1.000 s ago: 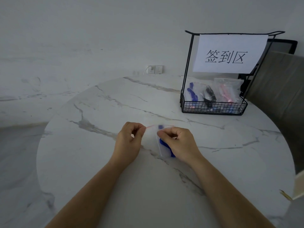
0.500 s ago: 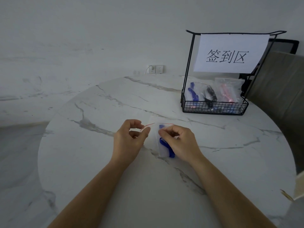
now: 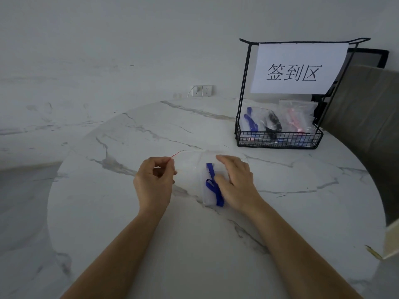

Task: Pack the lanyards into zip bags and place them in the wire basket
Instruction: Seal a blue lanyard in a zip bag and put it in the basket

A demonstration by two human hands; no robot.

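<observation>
A clear zip bag (image 3: 195,167) with a red zip line lies on the round marble table (image 3: 112,212), holding a folded blue lanyard (image 3: 212,186). My left hand (image 3: 154,182) pinches the bag's left top corner by the red strip. My right hand (image 3: 235,182) lies flat on the bag's right side, fingers fairly straight, pressing it down and covering part of the lanyard. The black wire basket (image 3: 278,140) stands at the far right of the table, holding several bagged lanyards in blue, black and pink.
A white paper sign (image 3: 295,67) with printed characters hangs on the basket's tall frame. A grey chair back (image 3: 364,117) stands right of the table. A cardboard corner (image 3: 386,244) juts in at the right edge. Wall sockets (image 3: 201,91) sit behind the table.
My hands have drawn apart along the bag's top: the left moved left with the corner, the right opened from a pinch and now lies flat on the bag.
</observation>
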